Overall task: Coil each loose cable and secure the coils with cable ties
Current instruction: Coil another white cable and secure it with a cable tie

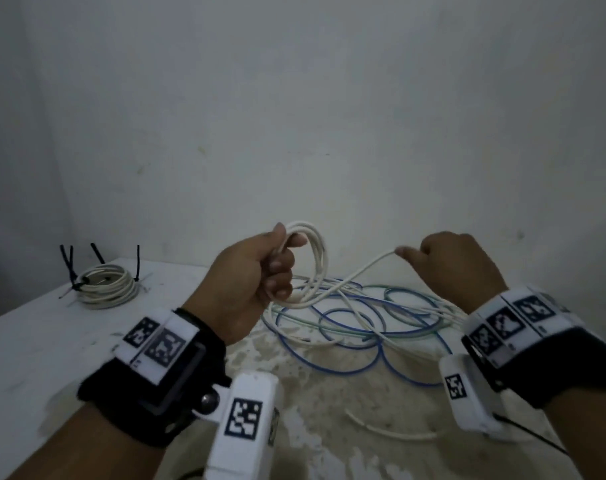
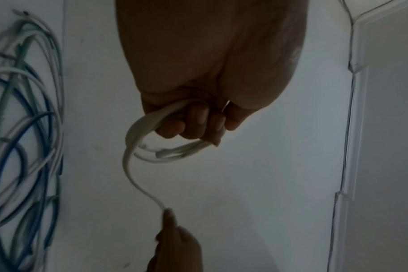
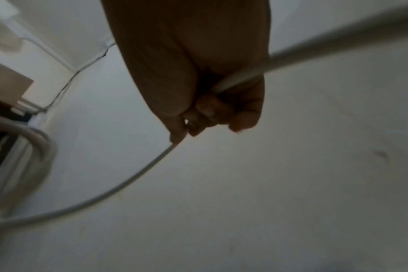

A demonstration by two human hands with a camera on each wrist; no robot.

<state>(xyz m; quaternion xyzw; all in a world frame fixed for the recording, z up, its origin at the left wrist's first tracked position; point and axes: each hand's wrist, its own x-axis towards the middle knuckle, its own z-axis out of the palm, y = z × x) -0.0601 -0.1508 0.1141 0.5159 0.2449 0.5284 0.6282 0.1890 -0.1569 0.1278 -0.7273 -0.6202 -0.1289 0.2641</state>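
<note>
My left hand [image 1: 260, 271] is raised above the table and grips several loops of a white cable [image 1: 317, 252]; in the left wrist view the fingers [image 2: 193, 119] curl round the white loops [image 2: 138, 128]. My right hand [image 1: 447, 258] pinches the same cable's loose run [image 1: 367, 268] a little to the right; the strand [image 3: 291, 60] passes through its closed fist. A tangle of blue [image 1: 346, 368], green [image 1: 398, 289] and white cables lies on the table beneath both hands.
A finished white coil [image 1: 104, 285] bound with black cable ties [image 1: 137, 263] lies at the table's back left. A short white cable piece [image 1: 388, 431] lies near the front. The worn white table [image 1: 35, 358] meets a bare wall [image 1: 294, 98] behind.
</note>
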